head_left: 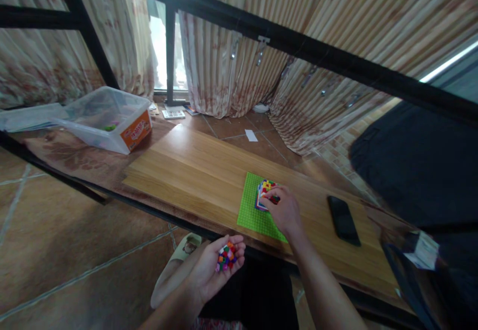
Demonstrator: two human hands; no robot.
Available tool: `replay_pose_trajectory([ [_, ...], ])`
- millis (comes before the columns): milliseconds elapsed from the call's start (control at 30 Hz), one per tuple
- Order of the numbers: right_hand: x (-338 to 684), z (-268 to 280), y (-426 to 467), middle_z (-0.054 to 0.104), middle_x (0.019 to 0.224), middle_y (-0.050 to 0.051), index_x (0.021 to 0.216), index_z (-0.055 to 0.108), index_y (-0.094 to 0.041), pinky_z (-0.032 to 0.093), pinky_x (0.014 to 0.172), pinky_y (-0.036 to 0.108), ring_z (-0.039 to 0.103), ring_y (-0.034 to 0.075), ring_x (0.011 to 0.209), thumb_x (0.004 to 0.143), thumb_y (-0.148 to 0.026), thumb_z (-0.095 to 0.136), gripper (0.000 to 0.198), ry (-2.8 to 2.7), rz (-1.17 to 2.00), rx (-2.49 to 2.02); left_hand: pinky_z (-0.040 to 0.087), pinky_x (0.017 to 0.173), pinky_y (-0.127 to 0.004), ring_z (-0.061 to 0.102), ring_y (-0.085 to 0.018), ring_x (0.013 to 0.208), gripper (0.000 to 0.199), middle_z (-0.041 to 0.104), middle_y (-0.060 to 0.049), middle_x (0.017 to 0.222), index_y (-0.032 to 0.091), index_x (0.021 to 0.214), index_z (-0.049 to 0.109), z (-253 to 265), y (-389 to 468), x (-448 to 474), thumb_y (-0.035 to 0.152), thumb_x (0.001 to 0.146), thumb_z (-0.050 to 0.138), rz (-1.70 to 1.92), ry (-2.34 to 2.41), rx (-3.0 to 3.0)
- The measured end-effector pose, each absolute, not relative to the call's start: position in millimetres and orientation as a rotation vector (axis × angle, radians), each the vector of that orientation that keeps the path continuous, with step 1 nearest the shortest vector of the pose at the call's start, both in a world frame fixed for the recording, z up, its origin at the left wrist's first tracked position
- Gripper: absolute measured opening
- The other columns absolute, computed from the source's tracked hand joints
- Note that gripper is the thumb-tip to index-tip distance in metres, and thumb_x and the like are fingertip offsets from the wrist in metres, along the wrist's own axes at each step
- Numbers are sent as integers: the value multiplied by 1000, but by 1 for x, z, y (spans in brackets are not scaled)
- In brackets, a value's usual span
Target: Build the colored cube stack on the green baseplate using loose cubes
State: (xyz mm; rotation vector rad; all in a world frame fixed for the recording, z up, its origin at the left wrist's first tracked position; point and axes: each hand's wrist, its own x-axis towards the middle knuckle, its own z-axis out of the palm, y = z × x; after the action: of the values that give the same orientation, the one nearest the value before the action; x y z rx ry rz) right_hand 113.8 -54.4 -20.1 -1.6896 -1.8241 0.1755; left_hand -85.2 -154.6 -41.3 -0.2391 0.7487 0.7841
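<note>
My left hand (214,269) is turned palm up in front of the table edge, cupped around a small heap of mixed-colour building bricks (226,256). Over the table, the fingers of my right hand (282,208) are pinched together at the top of a squarish stack of building bricks (267,186), at a small building brick that is mostly hidden by the fingertips. Red, yellow and green show on top of the stack, with white, blue and purple along its side. Beneath it lies a green studded baseplate (248,208), its lower right part covered by my right hand and wrist.
A black phone (343,220) lies on the wooden board (186,163), right of the baseplate. Far left stands a clear plastic box (108,121) with an orange label and a few bricks inside. A dark metal bar (224,14) crosses above, before striped curtains (220,66).
</note>
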Motion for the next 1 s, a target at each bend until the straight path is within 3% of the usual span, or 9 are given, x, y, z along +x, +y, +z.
replay_pose_trajectory([
  [300,110,-18,-55,63,86,5,65,65,-20,44,81,38,58,22,85,77,-39,63,22,-1816,125,-1641,56,63,-27,65,-14,65,18,67,-11,80,4,96,65,-34,-156,-88,14,85,55,807,753,-192],
  [533,123,-8,-63,66,86,8,84,67,-17,46,79,35,60,21,83,93,-41,41,36,-1630,51,-1658,55,60,-25,64,-11,59,17,67,-10,77,5,97,63,-29,-158,-100,14,87,52,847,832,-199],
  [667,121,-17,-64,63,103,18,105,63,-11,40,91,47,54,30,101,90,-49,45,45,-1501,-62,-1753,55,61,-23,64,-11,61,16,66,-10,78,4,97,62,-27,-157,-99,12,87,51,870,840,-201],
  [800,102,-35,-59,56,119,24,124,53,-7,40,91,50,50,34,111,85,-52,52,59,-1475,-77,-1835,56,62,-24,65,-12,64,16,66,-11,78,4,97,61,-29,-158,-96,11,87,52,871,845,-192],
  [1000,84,-43,-55,43,138,22,123,58,-12,37,98,48,43,36,124,85,-43,54,50,-1422,-57,-1938,56,59,-24,65,-12,64,14,66,-11,78,4,97,60,-28,-156,-96,9,87,51,889,907,-180],
])
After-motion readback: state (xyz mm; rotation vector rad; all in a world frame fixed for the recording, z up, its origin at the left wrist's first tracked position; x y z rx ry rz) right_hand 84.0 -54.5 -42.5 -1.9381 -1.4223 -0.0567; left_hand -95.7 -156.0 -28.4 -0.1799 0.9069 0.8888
